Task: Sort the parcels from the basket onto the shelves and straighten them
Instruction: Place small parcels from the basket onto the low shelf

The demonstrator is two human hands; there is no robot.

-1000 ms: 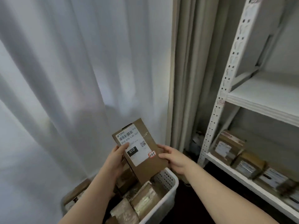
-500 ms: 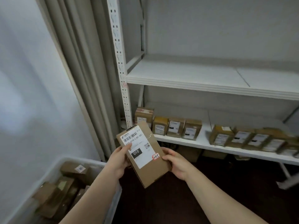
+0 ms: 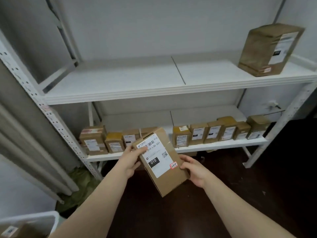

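While both hands hold it, the labelled parcel (image 3: 161, 162) hangs before the lower shelf (image 3: 223, 145), not yet placed. Head view: the left hand (image 3: 132, 160) grips its upper left edge, and the right hand (image 3: 193, 170) cups its right side. A row of parcels (image 3: 198, 133) stands on the lower shelf, and one tall parcel (image 3: 269, 48) on the upper shelf (image 3: 120, 79). The basket (image 3: 34, 219), at lower left, holds more, so sorting appears partly done.

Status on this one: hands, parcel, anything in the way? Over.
Gripping labelled parcel: left hand, right hand. Held before lower shelf, not yet placed. Nothing between it and the shelf.
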